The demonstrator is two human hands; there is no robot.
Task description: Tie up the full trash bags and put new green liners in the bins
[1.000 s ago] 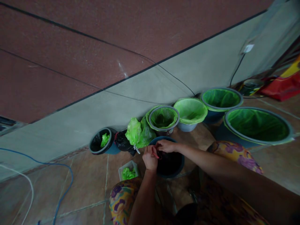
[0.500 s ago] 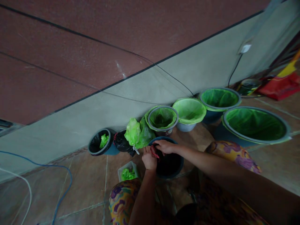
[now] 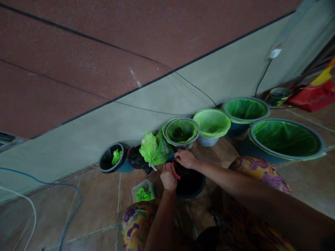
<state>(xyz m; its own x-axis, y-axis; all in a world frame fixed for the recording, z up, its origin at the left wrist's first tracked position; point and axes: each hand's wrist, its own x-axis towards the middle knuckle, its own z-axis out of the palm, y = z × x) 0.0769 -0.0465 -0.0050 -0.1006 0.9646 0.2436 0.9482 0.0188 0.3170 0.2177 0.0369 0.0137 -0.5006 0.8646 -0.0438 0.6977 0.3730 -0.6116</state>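
Observation:
Between my knees stands a blue bin [image 3: 192,190] with a dark inside; whether a black liner lies in it I cannot tell. Over its far left rim, my left hand [image 3: 169,177] has its fingers closed on a red drawstring [image 3: 177,170], which forms a loop. Just to the right, my right hand [image 3: 186,159] pinches the upper end of the same drawstring, fingers closed. Behind my hands sit a tied green bag [image 3: 154,148] and a black bag [image 3: 138,158] with a red tie. A small clear tub [image 3: 134,194] of crumpled green plastic [image 3: 143,194] stands left of the bin.
Along the wall stand a green-lined bin [image 3: 182,139], a green-lined pale bucket [image 3: 211,139] and two larger green-lined bins [image 3: 246,120] [image 3: 285,158]. A black-lined bin [image 3: 106,169] leans at left. Hoses [image 3: 75,205] cross the floor; a red dustpan [image 3: 315,96] lies far right.
My hands have shifted slightly, the right one up and its fingers drawn in. The red drawstring, bunched before, now shows as an open loop between my hands.

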